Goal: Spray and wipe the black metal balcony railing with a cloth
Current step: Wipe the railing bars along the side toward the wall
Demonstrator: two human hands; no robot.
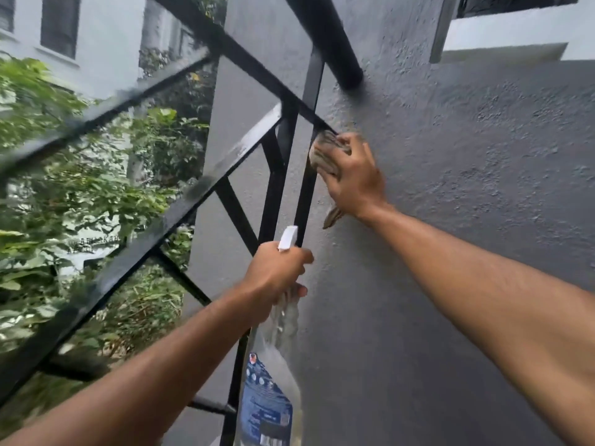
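Observation:
The black metal railing (180,210) runs from lower left up to the grey wall, with flat bars, diagonal struts and a round top rail (331,43). My right hand (354,178) grips a bunched brownish cloth (325,149) and presses it against the upright bar where the railing meets the wall. A tail of cloth hangs below the wrist. My left hand (273,278) holds the neck of a clear spray bottle (270,391) with a white nozzle (288,238) and a blue label, just below the right hand, beside the same upright.
A rough grey plastered wall (467,188) fills the right side, touching the railing's end. Beyond the bars lie green foliage (64,194) and a pale building with dark windows (61,27). A white ledge (502,43) juts out at the upper right.

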